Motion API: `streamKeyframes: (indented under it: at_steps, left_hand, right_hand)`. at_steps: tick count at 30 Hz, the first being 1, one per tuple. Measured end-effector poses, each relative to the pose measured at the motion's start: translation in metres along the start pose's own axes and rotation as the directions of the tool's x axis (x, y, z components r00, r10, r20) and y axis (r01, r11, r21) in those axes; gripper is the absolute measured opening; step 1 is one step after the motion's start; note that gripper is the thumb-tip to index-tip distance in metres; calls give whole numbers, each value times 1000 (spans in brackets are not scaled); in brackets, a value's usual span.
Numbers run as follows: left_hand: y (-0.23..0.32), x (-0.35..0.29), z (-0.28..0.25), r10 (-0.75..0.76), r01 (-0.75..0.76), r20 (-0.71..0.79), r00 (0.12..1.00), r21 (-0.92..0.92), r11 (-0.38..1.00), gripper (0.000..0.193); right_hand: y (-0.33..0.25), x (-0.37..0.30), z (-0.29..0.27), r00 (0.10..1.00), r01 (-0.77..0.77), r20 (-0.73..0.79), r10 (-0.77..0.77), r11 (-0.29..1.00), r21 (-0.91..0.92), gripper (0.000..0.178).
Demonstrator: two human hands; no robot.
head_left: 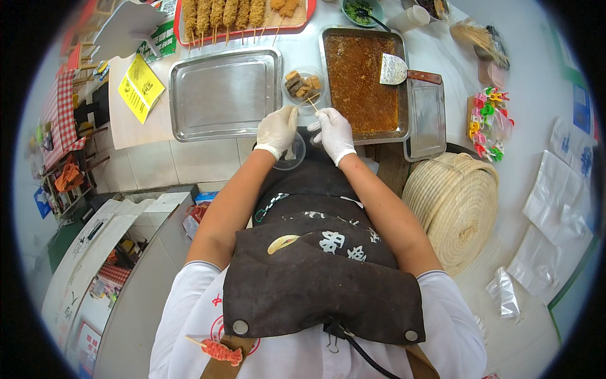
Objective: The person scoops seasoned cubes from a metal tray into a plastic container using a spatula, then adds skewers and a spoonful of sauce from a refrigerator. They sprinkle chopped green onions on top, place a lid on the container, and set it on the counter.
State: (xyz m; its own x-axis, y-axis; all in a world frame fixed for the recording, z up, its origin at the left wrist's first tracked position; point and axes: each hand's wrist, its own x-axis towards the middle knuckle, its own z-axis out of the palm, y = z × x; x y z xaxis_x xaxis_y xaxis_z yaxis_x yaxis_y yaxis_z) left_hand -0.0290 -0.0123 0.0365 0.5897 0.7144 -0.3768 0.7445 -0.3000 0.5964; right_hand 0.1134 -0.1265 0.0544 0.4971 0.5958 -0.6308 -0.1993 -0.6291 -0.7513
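Both my hands wear white gloves and meet at the counter's near edge. My left hand (278, 131) is closed in a pinch on a thin wooden skewer whose tip reaches over a clear bowl (285, 90). My right hand (333, 134) pinches another wooden skewer (314, 104), and the two skewers cross above the bowl's near rim. Inside the bowl are browned, fried chunks (294, 84), some dark and some golden. Below my hands, a round clear plastic lid or bowl (294, 163) shows in part, overlapped by my left hand.
To the left lies a bare metal tray (224, 95); on the right, a tray (404, 57) of brown sauce holds a spatula (394, 69). Breaded skewers (216, 12) fill a red tray at the back. Colourful clips (489, 123) and a coiled rope roll (451, 208) are at right.
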Motion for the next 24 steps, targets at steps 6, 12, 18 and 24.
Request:
streamKeyframes:
  at_steps: [6,12,18,24]
  left_hand:
    - [0,2,-2,-4,4,-10,1000,-12,1000,38]
    - [4,2,-7,21,-22,-8,1000,-80,997,37]
    - [-3,-21,-20,-24,12,-52,998,-219,976,35]
    - [-22,-30,-28,-151,114,-115,982,-280,953,36]
  right_hand:
    - [15,-19,-20,999,15,-40,-14,1000,12,16]
    - [25,-35,-45,995,10,-99,-9,1000,17,16]
    - [14,-29,-47,989,48,-130,-66,990,-135,21]
    - [1,-17,-49,965,58,-230,-127,957,-283,22]
